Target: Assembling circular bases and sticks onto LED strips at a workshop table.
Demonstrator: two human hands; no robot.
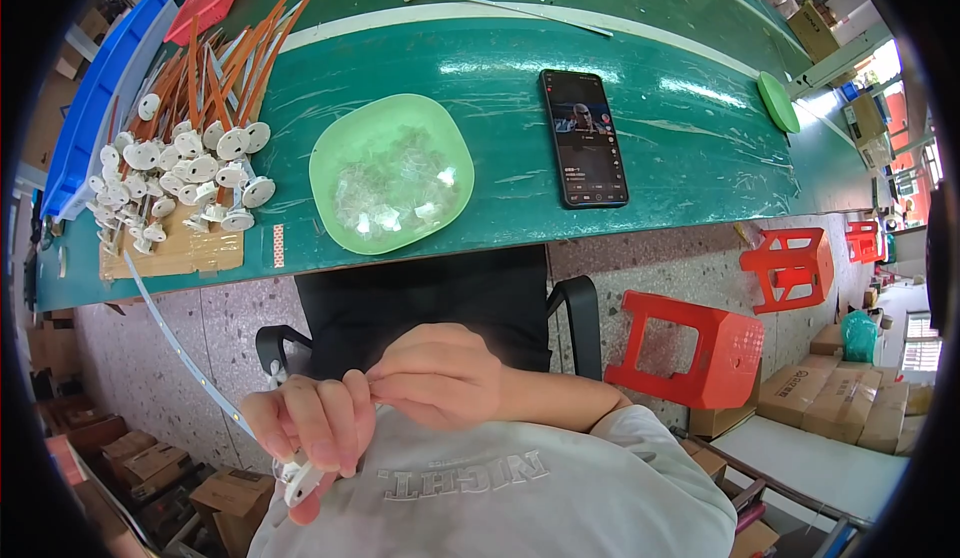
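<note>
In front of my chest, my left hand (318, 420) is closed around a white round end cap (301, 482). A thin pale strip with small dots (180, 350) runs from that hand up toward the table's edge. My right hand (437, 376) is closed in a pinch, its fingertips meeting those of my left hand. Whatever sits between them is too small or hidden to make out. Up on the table at the left lies a pile of similar white round caps (203, 168), many on orange strips (262, 43).
A light green bowl (330, 173) of clear small plastic pieces and a phone (585, 143) rest on the green table (690, 148). Behind the pile stand a blue tray (95, 98) and a red basket (212, 0). Red stools (735, 363) and cardboard boxes (830, 398) are on the right.
</note>
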